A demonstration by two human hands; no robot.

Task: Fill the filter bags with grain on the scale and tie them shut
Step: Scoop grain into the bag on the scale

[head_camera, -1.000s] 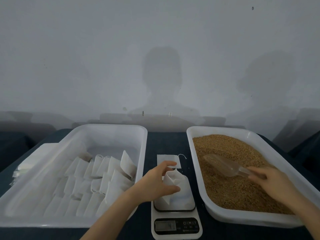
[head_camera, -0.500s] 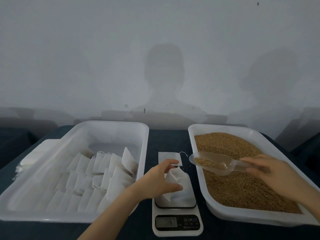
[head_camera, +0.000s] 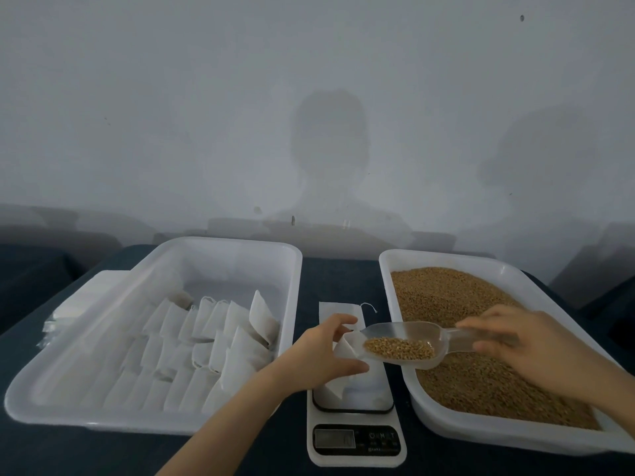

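Observation:
A white filter bag stands on the small white scale in the middle. My left hand holds its mouth apart with thumb and fingers. In my right hand is the handle of a clear plastic scoop that carries brown grain. The scoop's front end hovers right over the bag's mouth. To the right lies a white tray heaped with grain.
A white tray on the left holds several filled and tied filter bags. A flat empty bag with a string lies behind the scale. A stack of flat bags sits at the far left. A grey wall stands behind.
My right hand lifted the scoop out of the grain, now loaded, and carried it left to the bag's mouth. My left hand stayed on the bag.

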